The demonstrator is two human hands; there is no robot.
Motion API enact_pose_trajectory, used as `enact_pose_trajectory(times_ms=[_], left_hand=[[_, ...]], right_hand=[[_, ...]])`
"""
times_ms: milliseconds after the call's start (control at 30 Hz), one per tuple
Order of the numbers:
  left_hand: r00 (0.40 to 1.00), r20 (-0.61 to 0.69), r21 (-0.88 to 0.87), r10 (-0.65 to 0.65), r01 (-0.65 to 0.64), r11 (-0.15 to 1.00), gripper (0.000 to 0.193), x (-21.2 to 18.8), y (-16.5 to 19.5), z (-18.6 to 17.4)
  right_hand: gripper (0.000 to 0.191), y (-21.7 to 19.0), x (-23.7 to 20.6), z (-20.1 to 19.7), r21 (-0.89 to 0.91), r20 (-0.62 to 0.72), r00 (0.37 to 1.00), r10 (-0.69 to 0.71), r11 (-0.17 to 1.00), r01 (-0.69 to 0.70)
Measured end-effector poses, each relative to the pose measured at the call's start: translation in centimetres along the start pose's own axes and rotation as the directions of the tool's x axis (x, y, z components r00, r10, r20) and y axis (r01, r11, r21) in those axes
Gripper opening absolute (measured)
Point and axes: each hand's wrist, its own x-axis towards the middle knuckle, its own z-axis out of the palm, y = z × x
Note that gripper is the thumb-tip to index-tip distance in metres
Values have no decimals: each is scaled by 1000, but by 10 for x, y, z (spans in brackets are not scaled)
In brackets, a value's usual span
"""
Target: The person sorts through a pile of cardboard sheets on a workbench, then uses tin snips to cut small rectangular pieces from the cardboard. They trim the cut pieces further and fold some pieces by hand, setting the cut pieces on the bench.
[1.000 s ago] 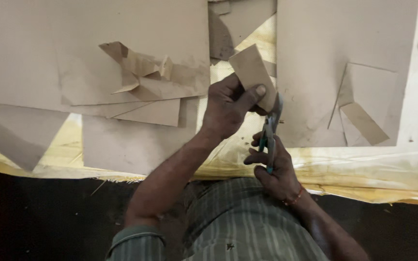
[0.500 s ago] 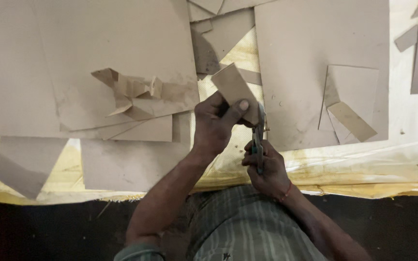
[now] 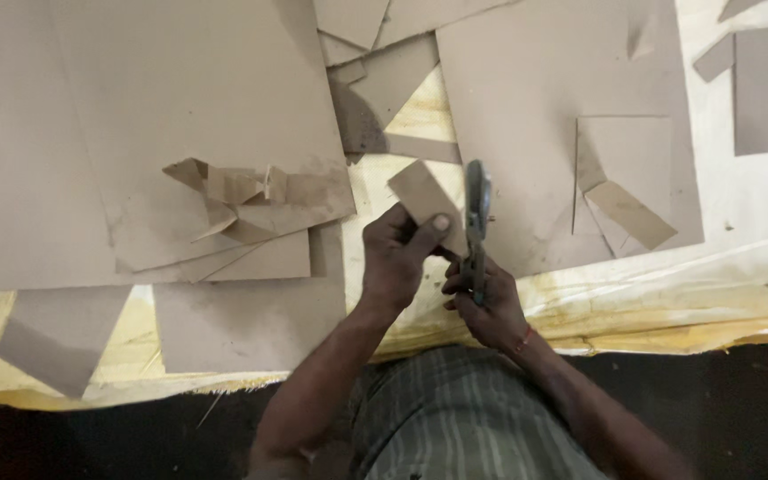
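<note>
1. Where the shears (image 3: 476, 227) pass into the right hand (image 3: 484, 307), the handles are buried in the fist, so how far the blades gape cannot be told (only a narrow steel edge shows, pointing away from the body). The person's shoulders and head are cut off at the bottom edge; only forearms and a striped shirt (image 3: 460, 413) show.
2. The left hand (image 3: 395, 258) is closed on the card piece (image 3: 424, 203), thumb on top and fingers beneath, holding it tilted just left of the blades. Whether the blades touch the card's edge is hard to make out. The right hand is clamped round the shears. The two hands sit close together, nearly touching at the knuckles.
3. Against half a second ago, the card piece shows a smaller face and the shears stand more upright, their tip reaching higher beside it. Both hands keep the same grips. The view has shifted a little, so the sheets lie lower and wider in the picture.
4. Under the hands lies a pale yellow cloth (image 3: 651, 298), rumpled at its near edge, strewn with brown sheets (image 3: 180, 107) and offcuts (image 3: 628, 209). A crumpled scrap (image 3: 233, 200) rests on the big left sheet. Nearest the body the floor is dark (nothing there can be made out).
</note>
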Motion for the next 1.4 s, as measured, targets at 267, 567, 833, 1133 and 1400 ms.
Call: enact_pose_trajectory(times_ms=[267,567,833,1133,1400], left_hand=[[922,287,330,-258,158,931,17,-23,2,-15],[852,414,491,-319,87,867,24,-40,15,-9],[598,734,435,324,-779,452,54,-52,17,-28],[533,775,299,340,-783,545,57,-36,12,-30],[595,722,311,353,-734,604,50,-37,9,-22]], right_hand=[[39,-48,9,-43,147,-67,993,99,985,-88],[27,-81,19,-44,315,-45,994,102,945,-83],[26,-95,16,-48,402,-36,977,210,898,-178],[25,-103,7,-43,364,-53,978,200,916,-167],[22,-106,1,-39,370,-117,989,86,928,-37]])
